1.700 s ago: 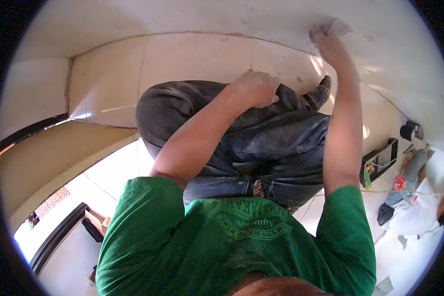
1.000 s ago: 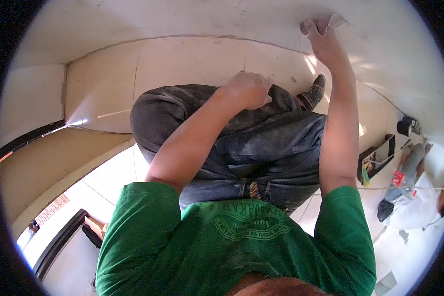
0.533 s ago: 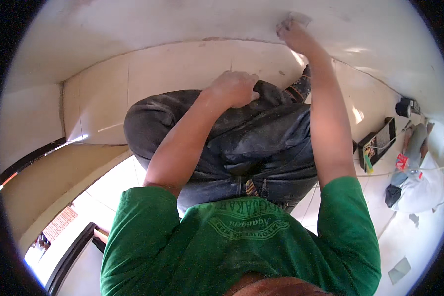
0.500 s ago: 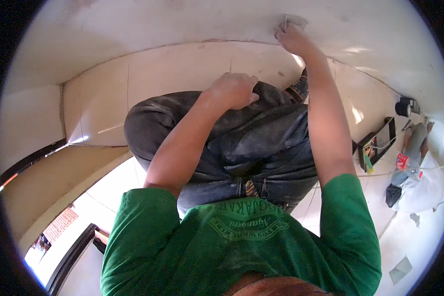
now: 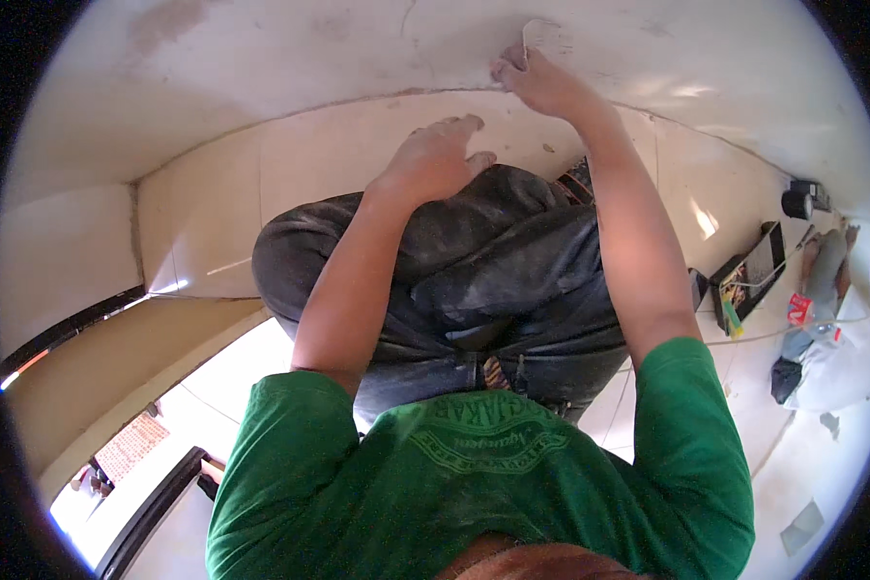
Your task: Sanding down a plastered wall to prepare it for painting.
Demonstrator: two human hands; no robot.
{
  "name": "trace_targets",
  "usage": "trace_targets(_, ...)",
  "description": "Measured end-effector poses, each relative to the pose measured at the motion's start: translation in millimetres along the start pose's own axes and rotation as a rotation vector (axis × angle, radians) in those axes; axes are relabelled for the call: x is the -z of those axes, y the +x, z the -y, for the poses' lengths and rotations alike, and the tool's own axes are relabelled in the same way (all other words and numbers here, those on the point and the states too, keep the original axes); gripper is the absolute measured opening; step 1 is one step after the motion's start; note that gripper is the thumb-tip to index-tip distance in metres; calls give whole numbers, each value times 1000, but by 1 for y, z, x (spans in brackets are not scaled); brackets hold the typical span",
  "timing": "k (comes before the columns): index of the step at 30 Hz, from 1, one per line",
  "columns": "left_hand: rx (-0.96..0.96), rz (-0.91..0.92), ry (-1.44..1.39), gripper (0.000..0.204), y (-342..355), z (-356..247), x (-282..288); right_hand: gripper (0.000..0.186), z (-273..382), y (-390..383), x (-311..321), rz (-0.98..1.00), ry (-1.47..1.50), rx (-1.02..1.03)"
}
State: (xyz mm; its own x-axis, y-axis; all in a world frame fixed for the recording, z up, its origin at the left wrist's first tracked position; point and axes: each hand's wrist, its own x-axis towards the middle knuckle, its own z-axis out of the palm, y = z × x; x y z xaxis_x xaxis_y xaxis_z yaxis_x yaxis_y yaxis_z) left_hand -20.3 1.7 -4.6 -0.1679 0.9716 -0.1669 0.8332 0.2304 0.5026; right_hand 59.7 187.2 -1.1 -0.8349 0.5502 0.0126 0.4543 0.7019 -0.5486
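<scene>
Against the pale, smudged wall, my right hand is closed on a thin pale flat piece with a rounded edge. Whether it is sandpaper or a scraper blade I cannot tell; it lies close to the wall and blends into it. My left hand holds nothing, with thumb and fingers apart, just above my bent knee in dusty dark trousers. Below both hands, the wall meets light floor tiles along a rough seam.
To the right stand a black tray-like box with items in it and a black round device. Beyond are a red-labelled clear bottle, a cable and another person's leg. A bright doorway opens at left.
My right hand has moved left and slightly down along the wall with the flat piece. My left hand has lifted a little off the knee, and its fingers have spread.
</scene>
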Motion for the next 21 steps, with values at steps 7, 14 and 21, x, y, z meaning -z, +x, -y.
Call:
trace_targets(7, 78, -223, -612, 36, 14, -3, 17, 38, 40, -17, 27, 341, 929, 82)
trace_targets(14, 21, -111, -1965, 40, 6, 0, 42, 30, 29, -22, 45, 553, 1294, 194)
trace_targets(21, -73, -280, -2308, 42, 0, 8, 63, 24, 31, -23, 49, 617, 1159, -83)
